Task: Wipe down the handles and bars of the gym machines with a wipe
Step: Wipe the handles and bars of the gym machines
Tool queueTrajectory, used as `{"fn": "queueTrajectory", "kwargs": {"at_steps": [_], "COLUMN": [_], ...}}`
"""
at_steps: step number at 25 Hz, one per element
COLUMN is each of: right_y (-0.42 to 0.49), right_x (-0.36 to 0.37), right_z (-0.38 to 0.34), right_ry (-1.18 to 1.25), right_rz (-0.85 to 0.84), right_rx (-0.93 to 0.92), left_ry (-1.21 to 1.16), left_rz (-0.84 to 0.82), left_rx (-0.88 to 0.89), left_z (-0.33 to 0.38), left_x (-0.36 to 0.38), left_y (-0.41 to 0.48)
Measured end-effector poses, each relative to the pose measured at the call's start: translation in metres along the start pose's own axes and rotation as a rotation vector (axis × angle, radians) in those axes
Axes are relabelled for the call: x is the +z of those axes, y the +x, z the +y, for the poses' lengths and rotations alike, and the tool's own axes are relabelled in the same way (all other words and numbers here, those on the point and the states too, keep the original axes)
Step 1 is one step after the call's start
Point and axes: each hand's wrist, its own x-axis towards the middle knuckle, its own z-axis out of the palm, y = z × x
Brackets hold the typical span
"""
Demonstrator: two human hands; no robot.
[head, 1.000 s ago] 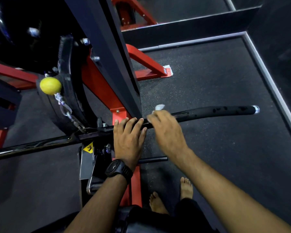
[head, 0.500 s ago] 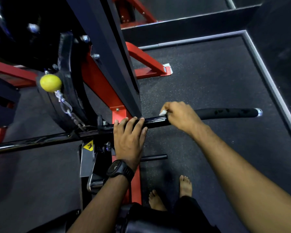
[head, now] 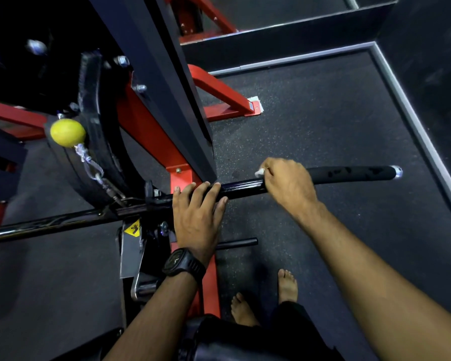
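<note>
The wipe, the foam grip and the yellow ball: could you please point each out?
wipe [head: 258,173], head view, its visible white tip.
foam grip [head: 349,174], head view, middle of the black sleeve.
yellow ball [head: 67,132], head view, its centre.

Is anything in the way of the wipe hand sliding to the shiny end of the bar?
Nothing visible. The right hand holds the wipe at the black grip's near end, and the grip runs bare to the end cap.
</note>
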Motion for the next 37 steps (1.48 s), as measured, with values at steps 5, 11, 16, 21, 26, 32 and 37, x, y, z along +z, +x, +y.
{"fn": "queueTrajectory", "kwargs": {"at_steps": [5, 11, 16, 21, 26, 32, 37], "right_y": [-0.023, -0.060, -0.060, -0.053, -0.045, -0.024, -0.024], "right_x": [0.023, 0.054, 0.069, 0.074, 0.071, 0.038, 0.030], "right_z": [-0.008, -0.009, -0.028, -0.045, -0.059, -0.048, -0.040], "right_ry": [0.061, 0.236, 0.468, 0.813, 1.752, 1.958, 1.911], "right_rz": [0.152, 0.505, 0.593, 0.679, 0.541, 0.621, 0.565], "right_rx": [-0.230, -0.157, 0.094, 0.457, 0.901, 0.980, 0.955], "left_ry": [-0.015, -0.049, -0.054, -0.054, -0.053, -0.075, -0.111], "left_rz": [0.005, -0.017, -0.039, -0.043, -0.064, -0.080, -0.060], "left_rx": [-0.011, -0.010, -0.021, 0.003, 0.037, 0.024, 0.037], "left_z": [0.002, 0.000, 0.002, 0.001, 0.000, 0.004, 0.014], "left_x": [0.001, -0.002, -0.002, -0.002, -0.001, -0.001, 0.001], "left_y": [0.002, 0.001, 0.005, 0.011, 0.018, 0.025, 0.033]}}
